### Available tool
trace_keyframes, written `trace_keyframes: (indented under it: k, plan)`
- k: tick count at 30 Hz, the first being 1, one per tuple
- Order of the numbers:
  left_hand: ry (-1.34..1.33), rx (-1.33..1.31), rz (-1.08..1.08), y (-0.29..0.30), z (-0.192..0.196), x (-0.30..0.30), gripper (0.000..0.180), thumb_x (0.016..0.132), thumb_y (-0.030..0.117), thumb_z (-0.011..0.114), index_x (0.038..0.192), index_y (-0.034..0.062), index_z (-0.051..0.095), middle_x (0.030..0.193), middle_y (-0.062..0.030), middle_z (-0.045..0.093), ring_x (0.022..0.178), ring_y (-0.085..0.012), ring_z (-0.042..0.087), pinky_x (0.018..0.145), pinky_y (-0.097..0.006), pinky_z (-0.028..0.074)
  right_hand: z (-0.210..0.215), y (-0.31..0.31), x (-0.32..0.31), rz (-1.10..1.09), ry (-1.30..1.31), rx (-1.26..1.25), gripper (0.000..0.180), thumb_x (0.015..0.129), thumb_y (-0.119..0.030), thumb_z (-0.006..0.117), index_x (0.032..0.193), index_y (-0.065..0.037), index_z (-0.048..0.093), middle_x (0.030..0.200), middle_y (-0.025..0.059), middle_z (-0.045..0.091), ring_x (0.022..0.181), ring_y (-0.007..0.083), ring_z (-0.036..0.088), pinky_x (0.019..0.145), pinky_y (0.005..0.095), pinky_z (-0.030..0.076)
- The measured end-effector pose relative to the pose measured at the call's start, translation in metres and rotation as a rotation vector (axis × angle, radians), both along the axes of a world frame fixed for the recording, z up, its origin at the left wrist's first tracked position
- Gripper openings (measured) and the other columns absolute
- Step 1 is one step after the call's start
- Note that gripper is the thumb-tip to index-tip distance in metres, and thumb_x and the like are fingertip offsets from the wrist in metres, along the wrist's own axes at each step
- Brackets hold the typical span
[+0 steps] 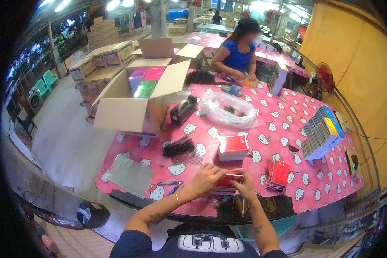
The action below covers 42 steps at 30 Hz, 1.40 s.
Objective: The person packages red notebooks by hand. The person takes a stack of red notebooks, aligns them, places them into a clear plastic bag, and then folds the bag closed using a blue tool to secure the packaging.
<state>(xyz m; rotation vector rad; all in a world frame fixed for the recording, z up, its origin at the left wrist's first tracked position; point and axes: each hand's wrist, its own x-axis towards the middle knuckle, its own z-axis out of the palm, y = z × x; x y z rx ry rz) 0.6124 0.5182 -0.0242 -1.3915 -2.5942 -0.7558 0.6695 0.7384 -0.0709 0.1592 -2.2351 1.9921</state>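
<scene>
Just in front of me, my left hand [209, 177] and my right hand [245, 185] are closed on a small red notebook [224, 182]. Its pale page edge shows between my fingers, which cover much of it. Beyond it stands a neat stack of red notebooks [234, 146]. Several more red notebooks [277, 173] lie in a loose, fanned pile to the right of my right hand. To the left, a bundle of black binding coils [179, 147] rests on the table. Blue pens or slim tools [169, 183] lie near my left wrist.
A clear plastic sheet [130, 175] lies front left. Behind are an open carton [124, 115] of colored notebooks, a tape dispenser [184, 110] and a plastic bag [229, 109]. Tall notebook stacks [321, 138] stand at right. A co-worker in blue [236, 56] handles a yellow item across the table.
</scene>
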Motion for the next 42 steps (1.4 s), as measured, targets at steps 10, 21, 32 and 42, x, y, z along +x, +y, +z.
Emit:
trace_keyframes:
  k: [10,21,32,42]
  plan:
    - [-0.215,0.551,0.284,0.013,-0.058,0.041,0.068,0.088,-0.003,0.053,0.152,0.0065,0.032,0.149,-0.0354,0.025,0.127,-0.0513,0.045,0.106,-0.047,0.043,-0.028,-0.011,-0.005,-0.131,0.059,-0.110,0.053,0.081,0.007,0.070,0.124,-0.010,0.045,0.107,0.0051,0.057,0.102,0.0152,0.057,0.092,0.0317,0.047]
    - [0.288,-0.200,0.535,-0.104,-0.137,-0.107,0.027,0.089,0.022,0.062,0.107,0.0026,0.062,0.098,-0.0144,0.059,0.093,-0.0313,0.056,0.080,-0.044,0.046,0.000,-0.024,0.001,-0.032,-0.020,-0.215,0.018,0.086,0.002,0.069,0.104,-0.003,0.066,0.112,0.0071,0.069,0.102,0.0127,0.061,0.091,0.0285,0.049]
    - [0.450,-0.106,0.449,-0.099,-0.129,-0.109,0.014,0.083,0.016,0.056,0.093,0.0062,0.059,0.091,-0.0108,0.058,0.086,-0.0285,0.057,0.073,-0.040,0.046,0.010,-0.025,-0.001,-0.064,-0.029,-0.118,0.030,0.083,0.005,0.068,0.113,-0.001,0.068,0.103,0.0030,0.067,0.098,0.0124,0.061,0.088,0.0270,0.048]
    - [-0.367,0.539,0.429,-0.063,-0.023,-0.022,0.023,0.094,0.007,0.054,0.115,-0.0002,0.061,0.096,-0.0214,0.065,0.090,-0.0354,0.065,0.078,-0.039,0.051,-0.011,-0.021,-0.005,-0.044,-0.019,-0.170,0.029,0.089,0.004,0.067,0.117,-0.002,0.068,0.108,0.0045,0.069,0.099,0.0113,0.063,0.089,0.0266,0.050]
